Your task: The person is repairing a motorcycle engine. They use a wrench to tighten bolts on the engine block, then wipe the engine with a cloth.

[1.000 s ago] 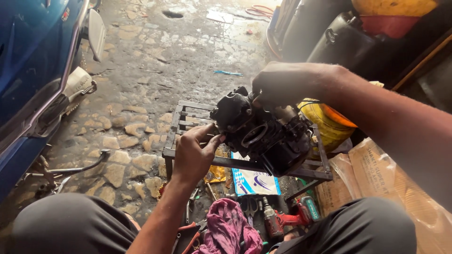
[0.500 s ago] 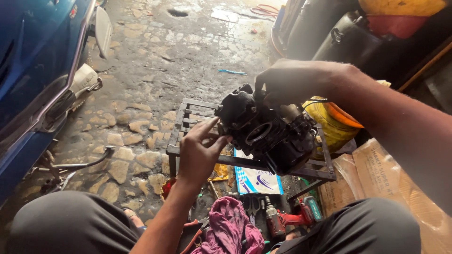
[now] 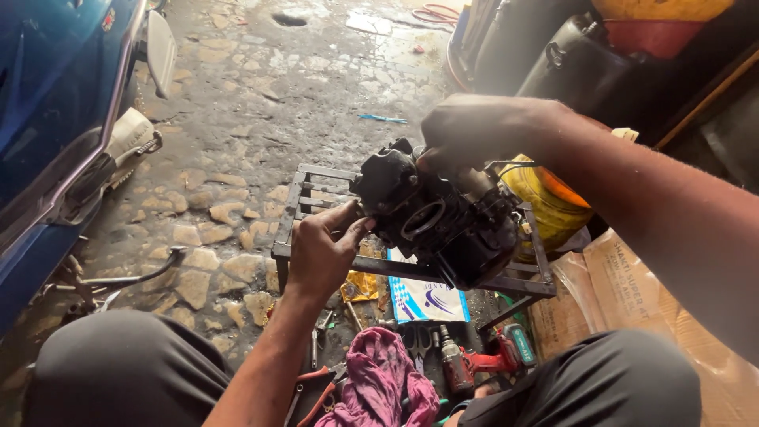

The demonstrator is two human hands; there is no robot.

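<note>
- On the rusty open-barred metal stand point(image 3: 531, 278) in front of my knees sits the black, oily cast-metal engine block point(image 3: 443, 221); it rests across the bars, round bore facing me, so both hands can get at it from either side.
- My right hand point(image 3: 466, 130) is clamped over the top of the block, fingers wrapped down its far edge; I read that as steadying it against the stand.
- My left hand point(image 3: 322, 251) has its fingertips pinched together at the block's left face, touching it; whether they hold a small part I cannot tell.
- Beneath the stand lie a crumpled pink rag point(image 3: 383, 379), red-handled pliers point(image 3: 312, 389) and a red and green power tool point(image 3: 486, 360), all close under my hands.
- A yellow plastic container point(image 3: 553, 202) sits just behind the stand; flattened brown cardboard point(image 3: 632, 292) lies to its right; a blue vehicle body point(image 3: 47, 103) stands well apart on the left, over wet stone paving point(image 3: 237, 119).
</note>
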